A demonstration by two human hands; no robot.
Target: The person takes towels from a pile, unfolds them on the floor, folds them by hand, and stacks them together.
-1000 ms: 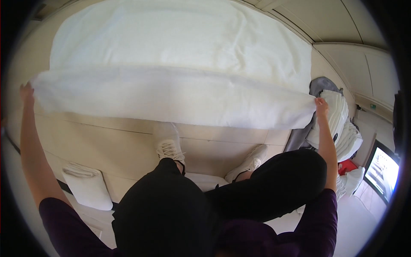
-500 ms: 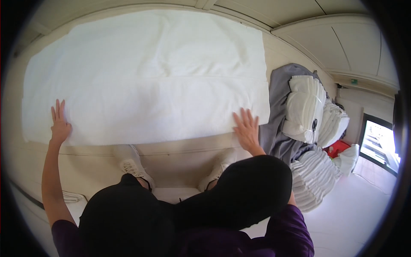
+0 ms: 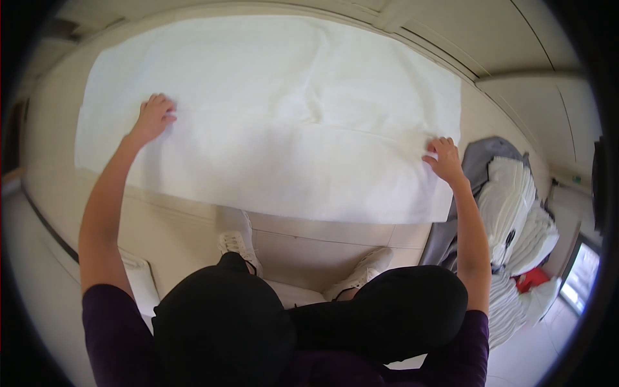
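Curving over white cloth (image 3: pixel 271 132), left hand (image 3: pixel 153 118) and right hand (image 3: pixel 445 160) have their fingers (image 3: pixel 158 100) slightly apart.

Beige floor (image 3: pixel 180 226) — pale panels (image 3: pixel 529 109) (bright dark-framed pane (image 3: pixel 580 274)).

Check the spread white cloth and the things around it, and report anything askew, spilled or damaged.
The white cloth isn't quite flat: creases ripple its far half, slightly right of centre. The grey fabric to its right looks rumpled. No spill or tear shows.
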